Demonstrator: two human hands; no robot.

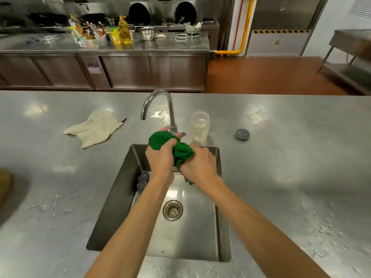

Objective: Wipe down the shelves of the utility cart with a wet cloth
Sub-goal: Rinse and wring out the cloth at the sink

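Note:
A bunched green cloth (181, 152) is held over the steel sink (220, 207), just below the curved tap (158, 105). My left hand (160, 157) grips its upper end, with fingertips showing past the cloth. My right hand (198, 163) grips the lower end, and a corner of cloth hangs beneath it. No water runs from the tap. The utility cart is not in view.
A crumpled white cloth (95, 129) lies on the counter to the left of the tap. A clear plastic jar (200, 126) stands right of the tap, with a grey sink plug (242, 134) further right. A steel scourer (143, 180) lies in the sink's left side.

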